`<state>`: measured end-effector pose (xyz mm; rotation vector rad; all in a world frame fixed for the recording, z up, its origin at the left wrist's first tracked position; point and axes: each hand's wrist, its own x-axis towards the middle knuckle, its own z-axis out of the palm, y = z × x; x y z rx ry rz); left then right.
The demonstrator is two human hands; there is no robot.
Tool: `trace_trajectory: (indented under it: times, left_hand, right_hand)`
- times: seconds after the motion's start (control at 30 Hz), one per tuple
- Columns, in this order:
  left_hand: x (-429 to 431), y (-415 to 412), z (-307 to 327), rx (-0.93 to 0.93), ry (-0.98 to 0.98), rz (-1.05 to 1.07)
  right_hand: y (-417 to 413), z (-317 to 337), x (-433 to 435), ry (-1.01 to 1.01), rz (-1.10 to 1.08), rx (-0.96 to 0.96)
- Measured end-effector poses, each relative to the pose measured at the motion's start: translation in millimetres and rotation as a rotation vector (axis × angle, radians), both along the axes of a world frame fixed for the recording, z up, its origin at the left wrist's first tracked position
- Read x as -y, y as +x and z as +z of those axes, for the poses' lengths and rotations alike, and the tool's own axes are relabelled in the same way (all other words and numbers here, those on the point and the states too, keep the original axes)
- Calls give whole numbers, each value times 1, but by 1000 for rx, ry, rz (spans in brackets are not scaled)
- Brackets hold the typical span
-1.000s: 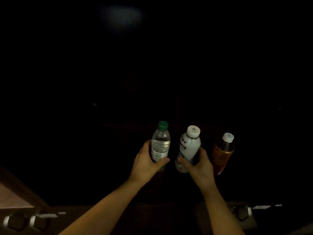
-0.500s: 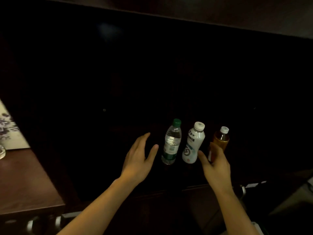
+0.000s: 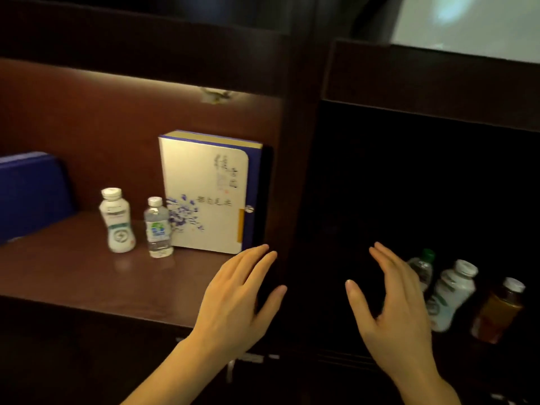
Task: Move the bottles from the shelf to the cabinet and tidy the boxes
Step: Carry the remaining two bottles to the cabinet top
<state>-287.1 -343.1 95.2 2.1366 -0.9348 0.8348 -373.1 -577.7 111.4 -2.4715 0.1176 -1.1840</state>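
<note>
In the dark cabinet [image 3: 409, 171] on the right stand three bottles: a clear green-capped one [image 3: 422, 267], a white one [image 3: 451, 296] and an amber one [image 3: 499, 311]. On the lit wooden shelf [image 3: 73, 273] at the left stand a white bottle [image 3: 117, 220] and a small clear water bottle [image 3: 157, 228]. Behind them a white and blue box [image 3: 204, 194] stands upright. My left hand [image 3: 236, 299] is open and empty over the shelf's right end. My right hand [image 3: 391, 305] is open and empty in front of the cabinet, just left of the green-capped bottle.
A dark blue box [image 3: 29, 194] sits at the shelf's far left. A dark wooden post [image 3: 298, 171] divides shelf from cabinet. A light strip under the upper board lights the shelf. A pale surface [image 3: 467, 24] shows at top right.
Both hands let go of the green-capped and white bottles in the cabinet and drew back, open. The view swung left and up, so the lit shelf came into sight.
</note>
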Motion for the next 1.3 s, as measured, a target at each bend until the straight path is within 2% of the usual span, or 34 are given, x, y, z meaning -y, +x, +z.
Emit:
trace_trajectory:
  times: [0.23, 0.53, 0.8, 1.3]
  left_hand:
    - [-128, 1, 20, 98, -18, 312]
    - [-235, 14, 20, 29, 29, 602]
    - [-272, 66, -9, -164, 101, 728]
    - [-296, 226, -63, -435, 252, 886]
  right_hand:
    - [42, 23, -115, -36, 208, 58]
    - [101, 21, -217, -65, 390, 33]
    - [170, -2, -256, -44, 404, -163]
    - [344, -84, -277, 96, 359, -545]
